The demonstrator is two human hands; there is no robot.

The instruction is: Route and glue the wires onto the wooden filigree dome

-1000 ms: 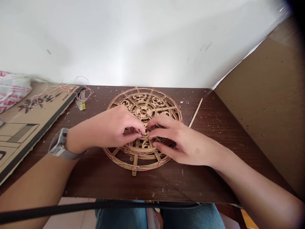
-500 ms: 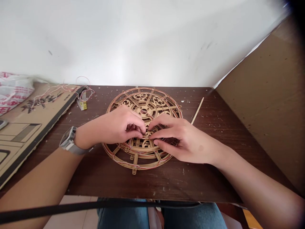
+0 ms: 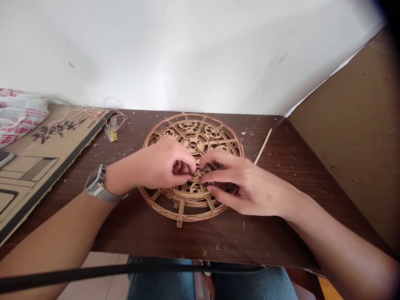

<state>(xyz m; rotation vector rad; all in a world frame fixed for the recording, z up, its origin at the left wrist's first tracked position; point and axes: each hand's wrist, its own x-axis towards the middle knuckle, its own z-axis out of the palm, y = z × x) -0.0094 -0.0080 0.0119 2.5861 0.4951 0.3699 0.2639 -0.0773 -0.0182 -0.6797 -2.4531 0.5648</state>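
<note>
The left hand [image 3: 162, 162] has swung its wrist slightly inward, thumb and fingertips curled close together, contents unclear; the right hand [image 3: 250, 185] spreads its fingers over the wooden wheel [image 3: 201, 143] lying mid-surface [image 3: 125, 233].

left fingers [image 3: 188, 161] hide whatever lies between them, while the frame's edge crops the plastic bag [image 3: 23, 114]

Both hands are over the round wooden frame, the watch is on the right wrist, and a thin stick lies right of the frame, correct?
No: the head view shows the watch on the left wrist. The left hand and right hand are over the round wooden frame, and the thin stick lies right of it.
</note>
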